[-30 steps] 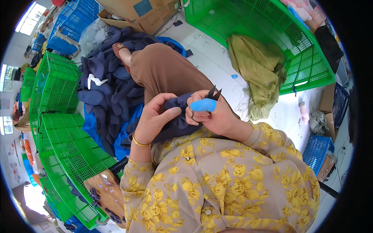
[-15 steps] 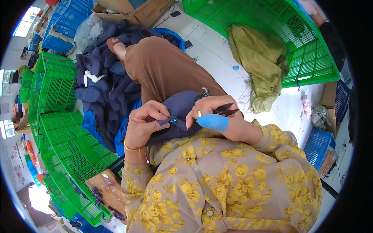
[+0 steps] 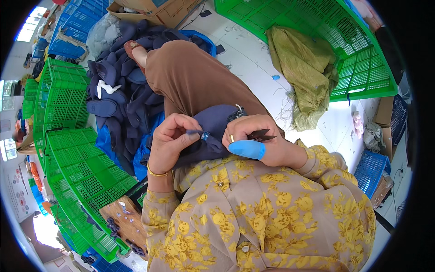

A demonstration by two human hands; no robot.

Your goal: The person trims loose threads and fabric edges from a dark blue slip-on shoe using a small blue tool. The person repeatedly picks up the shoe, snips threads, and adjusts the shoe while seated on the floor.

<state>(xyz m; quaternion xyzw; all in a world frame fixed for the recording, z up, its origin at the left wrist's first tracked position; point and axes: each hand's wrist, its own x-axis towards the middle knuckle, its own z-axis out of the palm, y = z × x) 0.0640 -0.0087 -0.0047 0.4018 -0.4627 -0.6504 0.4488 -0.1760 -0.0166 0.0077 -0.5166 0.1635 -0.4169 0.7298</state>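
A navy cloth slipper [image 3: 215,117] lies across my lap, with a small bow-like strip with a patterned knot [image 3: 205,135] on it. My left hand [image 3: 168,141] is closed, pinching one end of that strip between thumb and fingertips. My right hand [image 3: 272,144] is curled around dark thread snips [image 3: 261,135], whose blades point right. Its fingertips are beside the strip's other end; whether they grip it is hidden. A blue cover [image 3: 247,150] wraps my right thumb. Loose threads hang at the slipper's far edge, by my right knuckles.
Navy slippers [image 3: 106,109] are heaped at the far left on blue sheeting. Green crates [image 3: 86,172] line the left side, and another green crate [image 3: 358,77] stands at the far right beside an olive sack [image 3: 303,68]. A wooden board [image 3: 124,217] with scraps sits at lower left.
My left fingers have shifted, and the strip's end now sticks out between them. My right fingers have curled in tighter, with the snips still in that hand.
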